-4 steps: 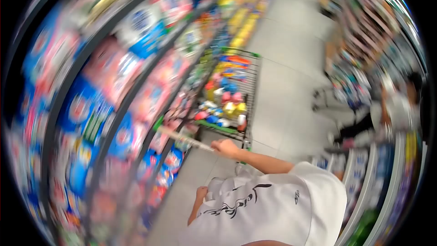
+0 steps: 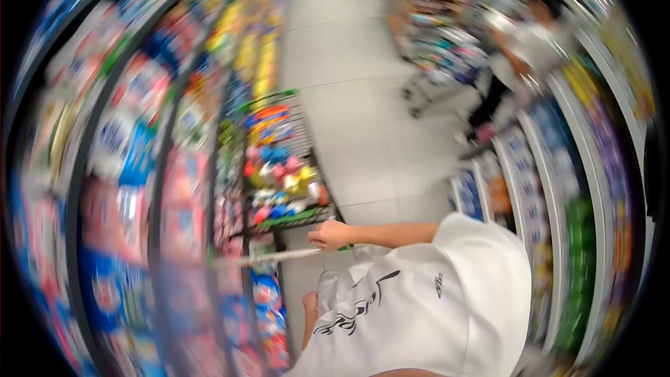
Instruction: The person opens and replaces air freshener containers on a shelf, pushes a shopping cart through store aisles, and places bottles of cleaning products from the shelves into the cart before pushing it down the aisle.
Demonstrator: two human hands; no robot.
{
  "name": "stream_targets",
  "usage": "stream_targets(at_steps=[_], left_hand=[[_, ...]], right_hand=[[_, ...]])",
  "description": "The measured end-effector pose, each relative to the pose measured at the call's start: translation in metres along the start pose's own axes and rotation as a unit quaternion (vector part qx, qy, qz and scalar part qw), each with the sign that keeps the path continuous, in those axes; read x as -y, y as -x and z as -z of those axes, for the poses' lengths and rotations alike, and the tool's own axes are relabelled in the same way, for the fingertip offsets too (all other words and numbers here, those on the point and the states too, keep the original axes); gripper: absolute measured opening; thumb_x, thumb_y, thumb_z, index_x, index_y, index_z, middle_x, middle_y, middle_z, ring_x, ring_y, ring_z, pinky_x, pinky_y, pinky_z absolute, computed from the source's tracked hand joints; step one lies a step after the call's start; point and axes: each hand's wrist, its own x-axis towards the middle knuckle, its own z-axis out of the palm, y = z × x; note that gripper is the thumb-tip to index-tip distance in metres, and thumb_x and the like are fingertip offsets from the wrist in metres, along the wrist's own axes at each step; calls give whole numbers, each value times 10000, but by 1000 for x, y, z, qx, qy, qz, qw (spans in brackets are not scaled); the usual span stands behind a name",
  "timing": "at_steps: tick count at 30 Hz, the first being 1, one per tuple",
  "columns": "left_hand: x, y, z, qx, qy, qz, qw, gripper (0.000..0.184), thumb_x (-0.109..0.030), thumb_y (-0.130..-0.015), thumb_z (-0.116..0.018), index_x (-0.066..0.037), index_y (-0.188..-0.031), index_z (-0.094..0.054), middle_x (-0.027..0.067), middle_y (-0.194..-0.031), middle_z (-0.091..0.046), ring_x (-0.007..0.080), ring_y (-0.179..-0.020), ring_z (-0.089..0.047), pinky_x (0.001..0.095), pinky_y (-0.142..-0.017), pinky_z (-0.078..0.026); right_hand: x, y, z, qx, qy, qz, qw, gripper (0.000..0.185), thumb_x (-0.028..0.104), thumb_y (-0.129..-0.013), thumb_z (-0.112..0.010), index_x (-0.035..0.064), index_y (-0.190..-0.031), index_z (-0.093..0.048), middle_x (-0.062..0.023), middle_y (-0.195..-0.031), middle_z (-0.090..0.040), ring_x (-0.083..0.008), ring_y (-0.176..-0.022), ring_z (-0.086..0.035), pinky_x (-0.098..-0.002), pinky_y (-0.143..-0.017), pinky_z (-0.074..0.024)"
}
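Observation:
My right hand [image 2: 331, 235] is closed around the right end of a pale bar, the handle [image 2: 269, 258] of a shopping cart [image 2: 307, 129] with green trim. Its wire basket holds a pile of colourful packages [image 2: 283, 167]. Lower down, my left hand [image 2: 310, 301] is beside the front of my white shirt [image 2: 419, 300], near a whitish, see-through shape. Its fingers are small and blurred, so whether it holds anything cannot be made out.
Shelves of bright packages [image 2: 108, 290] rise close on the left. Pale-edged shelves [image 2: 520, 185] with bottles and packs stand on the right. Beyond them, a person in a white top [image 2: 541, 45] is beside another loaded cart [image 2: 447, 56]. Grey floor tiles [image 2: 349, 119] run up the aisle.
The view has swung right, so the cart, shelves and other person appear further left. My right hand stays on the handle, which lies at a flatter angle in view.

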Motion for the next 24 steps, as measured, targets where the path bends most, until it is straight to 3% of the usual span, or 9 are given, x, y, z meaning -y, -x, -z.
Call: stream_targets(at_steps=[1,4,6,9,10,13,15,21,24], left_hand=[[5,-32,21,34,-143,-103,984,250,-228,-755,-557,-29,-687,-693,126,-622,-640,233,-603,-617,357,-567,-459],[-3,-55,72,158,160,-69,972,229,-227,-827,-558,-36,-867,-676,72,-749,-667,170,-608,-605,275,-531,-438],[-5,-110,53,204,275,138,929,212,-204,-827,-570,-41,-937,-650,71,-787,-663,185,-667,-631,278,-557,-449],[-42,-175,52,521,572,85,627,164,-163,-823,-593,-39,-925,-625,86,-801,-669,205,-684,-650,285,-548,-461],[-60,-177,56,376,338,44,862,151,-152,-831,-606,-33,-924,-604,98,-811,-671,203,-651,-641,292,-528,-471],[-119,-170,52,339,102,-3,935,158,-159,-854,-597,-28,-942,-603,99,-813,-670,185,-625,-633,292,-516,-479],[-131,-168,32,361,87,-27,928,173,-171,-867,-586,-27,-962,-603,98,-825,-671,177,-646,-639,291,-518,-481],[-116,-102,-24,410,28,-54,910,207,-185,-860,-600,-19,-980,-628,97,-844,-686,179,-690,-662,290,-533,-491],[-85,-56,-46,470,3,-27,882,242,-206,-855,-617,6,-967,-647,113,-858,-693,209,-729,-681,311,-567,-517]], right_hand=[[-5,12,8,-18,-1,-21,1000,140,222,-841,-564,120,-924,-612,-144,-757,-649,-340,-709,-635,-475,-627,-500],[-19,68,11,-83,21,-137,987,148,202,-830,-556,131,-943,-620,-127,-725,-644,-355,-666,-623,-483,-606,-487],[-26,111,31,-131,65,-238,960,156,201,-824,-547,140,-947,-623,-122,-724,-645,-353,-668,-622,-477,-602,-486],[-12,182,47,-294,88,-373,876,168,200,-821,-545,134,-940,-642,-120,-755,-663,-344,-693,-630,-456,-613,-492],[-3,203,43,-356,85,-407,837,173,200,-820,-545,131,-940,-649,-119,-769,-669,-341,-704,-633,-449,-620,-495],[44,269,6,-440,61,-550,707,200,189,-802,-554,109,-953,-657,-121,-836,-685,-333,-778,-644,-444,-683,-506],[83,306,-40,-453,0,-619,642,180,170,-791,-568,104,-925,-669,-127,-861,-687,-334,-818,-644,-445,-701,-505],[198,389,-198,41,-84,-670,737,250,228,-756,-610,48,-908,-691,-174,-933,-681,-336,-920,-648,-460,-769,-502],[242,408,-215,5,-233,-742,629,308,270,-749,-609,56,-949,-705,-181,-964,-681,-351,-930,-642,-464,-791,-498]])
